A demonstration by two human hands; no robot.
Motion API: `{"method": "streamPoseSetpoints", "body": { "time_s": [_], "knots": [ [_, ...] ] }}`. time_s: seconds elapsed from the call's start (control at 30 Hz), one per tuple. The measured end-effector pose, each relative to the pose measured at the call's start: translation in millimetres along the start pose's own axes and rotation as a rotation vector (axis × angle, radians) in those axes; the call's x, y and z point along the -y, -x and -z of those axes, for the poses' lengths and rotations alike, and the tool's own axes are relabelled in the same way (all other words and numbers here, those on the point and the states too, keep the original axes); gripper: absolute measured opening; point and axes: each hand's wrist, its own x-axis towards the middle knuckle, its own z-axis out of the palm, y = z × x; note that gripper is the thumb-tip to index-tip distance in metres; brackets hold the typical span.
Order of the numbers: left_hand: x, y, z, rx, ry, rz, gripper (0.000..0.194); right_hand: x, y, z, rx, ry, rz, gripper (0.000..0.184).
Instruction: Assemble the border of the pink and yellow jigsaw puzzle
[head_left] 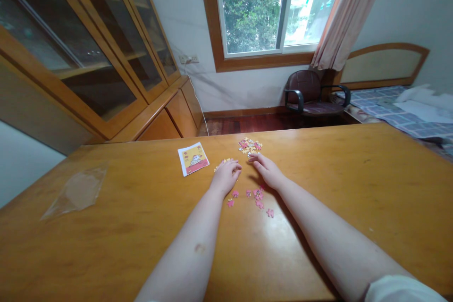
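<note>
My left hand point(225, 177) rests low on the table, fingers loosely bent and apart, partly covering a cluster of yellow jigsaw pieces point(216, 168). Whether a piece lies under its fingertips is hidden. My right hand point(269, 171) is open, its fingers stretched toward the near edge of a mixed pile of yellow, pink and white jigsaw pieces point(250, 145). Between my forearms lie several loose pink pieces point(259, 193), with one pink piece point(270, 213) set apart nearer to me. Left of my left hand is a picture card point(194, 158) with a white animal on yellow and pink.
A clear plastic bag point(79, 188) lies at the left of the wooden table point(354, 174). Beyond the table's far edge are a glass-door cabinet point(141, 99), a window, an armchair point(307, 89) and a bed point(399, 104). A white cord point(197, 96) hangs from a wall socket.
</note>
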Motion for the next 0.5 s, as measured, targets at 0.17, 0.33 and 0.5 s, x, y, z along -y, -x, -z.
{"method": "streamPoseSetpoints", "body": {
  "time_s": [0.17, 0.33, 0.5],
  "knots": [
    [4.2, -0.7, -0.6, -0.07, 0.012, 0.044, 0.018, -1.9, 0.2, 0.2, 0.003, 0.001, 0.005, 0.041],
    [0.7, 2.9, 4.1, -0.119, -0.124, 0.193, 0.042, -0.2, 0.2, 0.7, 0.009, 0.002, -0.001, 0.041],
    [-1.3, 8.1, 0.6, -0.009, -0.227, 0.24, 0.07, 1.2, 0.6, 1.0, 0.014, -0.004, -0.001, 0.041]
  ]
}}
